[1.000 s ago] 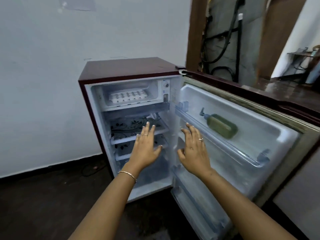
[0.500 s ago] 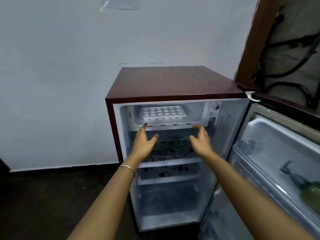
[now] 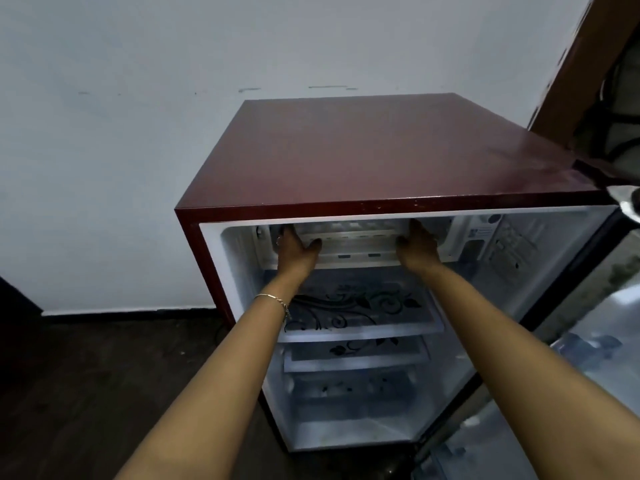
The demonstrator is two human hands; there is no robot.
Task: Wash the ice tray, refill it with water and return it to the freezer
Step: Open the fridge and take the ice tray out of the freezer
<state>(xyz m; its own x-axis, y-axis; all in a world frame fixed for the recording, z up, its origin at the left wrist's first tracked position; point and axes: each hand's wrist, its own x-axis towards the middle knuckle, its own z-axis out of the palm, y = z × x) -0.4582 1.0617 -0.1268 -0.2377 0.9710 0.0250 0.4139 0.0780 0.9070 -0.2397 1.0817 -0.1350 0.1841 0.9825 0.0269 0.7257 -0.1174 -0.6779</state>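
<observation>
The left hand [image 3: 297, 247] reaches into the freezer compartment [image 3: 349, 251] at the top of the open fridge [image 3: 363, 161], thumb hooked against the left end of the white ice tray [image 3: 349, 233]; its fingers go in past the fridge's upper edge and are hidden. The right hand [image 3: 417, 249] sits at the tray's right end, fingers likewise out of sight, so whether either hand has closed on the tray cannot be told. Only the tray's front strip shows, blurred. A thin bracelet [image 3: 275, 299] circles the left wrist. The open door [image 3: 588, 358] is cut off at the right edge
</observation>
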